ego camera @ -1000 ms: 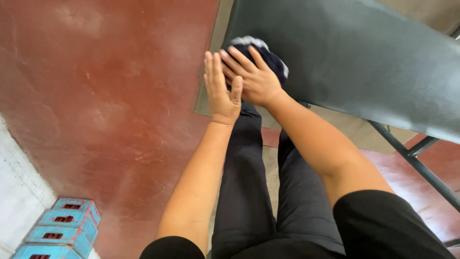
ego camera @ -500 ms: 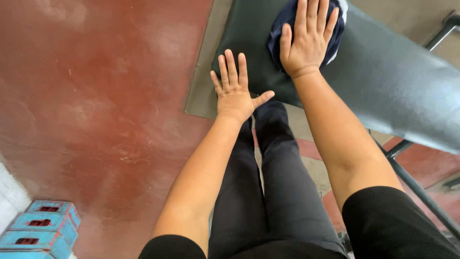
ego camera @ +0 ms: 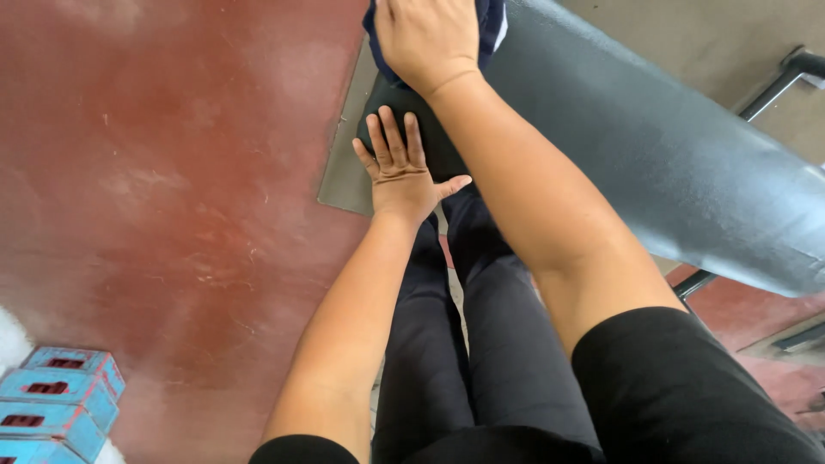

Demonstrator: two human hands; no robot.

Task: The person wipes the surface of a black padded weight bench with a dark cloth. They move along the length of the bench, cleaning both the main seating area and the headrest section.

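Observation:
My right hand (ego camera: 430,34) presses flat on a dark blue cloth (ego camera: 491,21) that lies on a long dark grey padded bench (ego camera: 653,146). The cloth shows only at the edges of the hand and is cut off by the top of the view. My left hand (ego camera: 402,172) rests flat, fingers spread, on the near end of the same bench, holding nothing. My legs in black trousers (ego camera: 468,344) stand below the bench end.
A red-brown concrete floor (ego camera: 163,172) fills the left side. Blue blocks (ego camera: 56,399) are stacked at the lower left corner. A black metal frame bar (ego camera: 778,82) shows at the upper right, behind the bench.
My right hand has slid the cloth farther along the bench, away from me. My left hand has parted from it and now lies flat on the bench end.

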